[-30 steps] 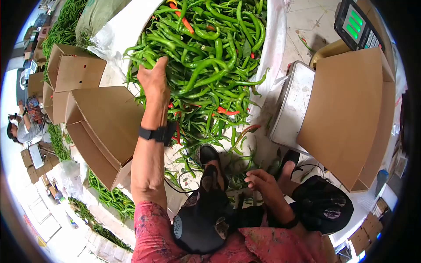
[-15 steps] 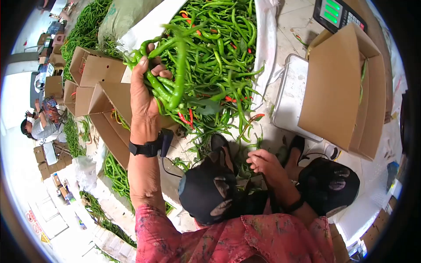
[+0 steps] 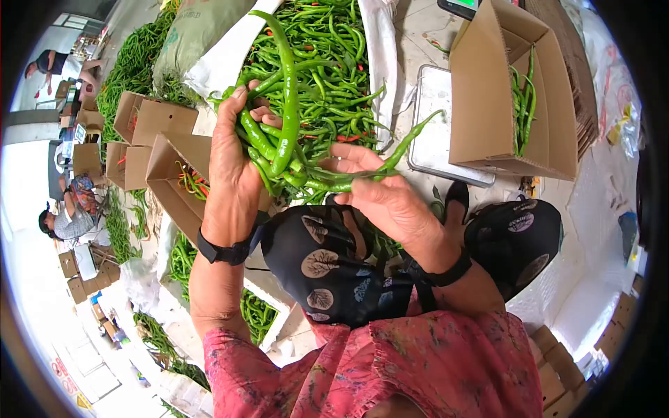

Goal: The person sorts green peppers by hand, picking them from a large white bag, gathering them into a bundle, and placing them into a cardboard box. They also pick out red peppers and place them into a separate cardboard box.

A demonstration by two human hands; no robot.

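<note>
My left hand (image 3: 230, 136) is closed around a bunch of long green chili peppers (image 3: 284, 104), their tips fanning out above the palm. At the bunch's lower end, my right hand (image 3: 401, 205) has its thumb and fingers on either side of another long green chili pepper (image 3: 410, 141), which points up to the right. Beyond both hands lies a big heap of green chili peppers (image 3: 327, 76) with a few red ones, on white sacking (image 3: 382, 49).
At right, an open cardboard box (image 3: 488, 90) holding several green peppers stands by a metal-topped scale (image 3: 428, 104). More boxes (image 3: 164, 115) are at left, one with red and green peppers. Two other people (image 3: 70, 219) are at far left.
My right hand has risen from near my lap to the bunch and taken a pepper between thumb and fingers. My left hand keeps its bunch. The view has shifted, showing more of the right-hand box's inside.
</note>
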